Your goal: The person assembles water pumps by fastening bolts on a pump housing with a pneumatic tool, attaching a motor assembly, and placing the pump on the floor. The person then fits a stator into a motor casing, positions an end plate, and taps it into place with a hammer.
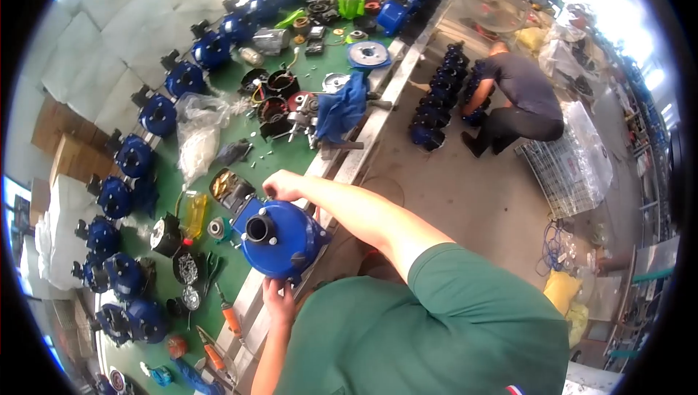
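Note:
A blue pump (287,242) with a black round port stands at the near edge of the green bench, between my two hands. My right hand (285,184) reaches over its far side, with fingers curled on the edge near the motor part. From below, my left hand (278,300) grips the lower rim of the pump housing, its fingertips partly hidden. Close to the pump are an open box with brass-coloured parts (231,186), a small green-and-silver part (217,228) and a bottle of yellow liquid (194,213).
Blue pumps (134,155) line the bench's far edge. Orange-handled tools (231,319), a blue cloth (343,110) and motor parts lie on the green bench (291,149). On the floor, a co-worker (520,93) crouches beside rows of blue pumps (440,93) and a wire crate (563,170).

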The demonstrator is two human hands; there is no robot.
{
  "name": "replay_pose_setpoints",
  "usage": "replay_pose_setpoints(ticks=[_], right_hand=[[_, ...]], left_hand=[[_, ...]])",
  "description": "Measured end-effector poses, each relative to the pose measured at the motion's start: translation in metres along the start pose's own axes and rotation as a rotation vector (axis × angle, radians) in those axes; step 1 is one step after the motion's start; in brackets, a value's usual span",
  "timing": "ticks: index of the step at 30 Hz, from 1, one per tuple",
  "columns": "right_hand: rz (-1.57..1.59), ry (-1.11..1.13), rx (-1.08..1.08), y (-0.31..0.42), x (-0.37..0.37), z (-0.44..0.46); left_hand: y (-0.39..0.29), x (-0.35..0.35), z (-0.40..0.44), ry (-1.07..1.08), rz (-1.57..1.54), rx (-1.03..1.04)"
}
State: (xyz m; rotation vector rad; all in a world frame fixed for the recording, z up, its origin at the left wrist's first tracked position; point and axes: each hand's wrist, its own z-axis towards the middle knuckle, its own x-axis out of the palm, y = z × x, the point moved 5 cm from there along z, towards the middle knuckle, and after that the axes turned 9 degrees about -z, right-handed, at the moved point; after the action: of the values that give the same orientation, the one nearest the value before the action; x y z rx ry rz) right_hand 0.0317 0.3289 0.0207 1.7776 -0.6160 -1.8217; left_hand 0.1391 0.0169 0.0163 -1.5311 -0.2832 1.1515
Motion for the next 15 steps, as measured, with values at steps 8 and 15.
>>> replay_pose_setpoints(ticks=[8,15], right_hand=[[0.074,-0.217,0.207,-0.009,-0.001,-0.038],[0.086,-0.202,0.418,0.021,0.005,-0.146]], left_hand=[[0.073,-0.023,0.045,-0.433,-0.303,-0.277],[0.076,-0.037,0.125,-0.409,-0.185,-0.239]])
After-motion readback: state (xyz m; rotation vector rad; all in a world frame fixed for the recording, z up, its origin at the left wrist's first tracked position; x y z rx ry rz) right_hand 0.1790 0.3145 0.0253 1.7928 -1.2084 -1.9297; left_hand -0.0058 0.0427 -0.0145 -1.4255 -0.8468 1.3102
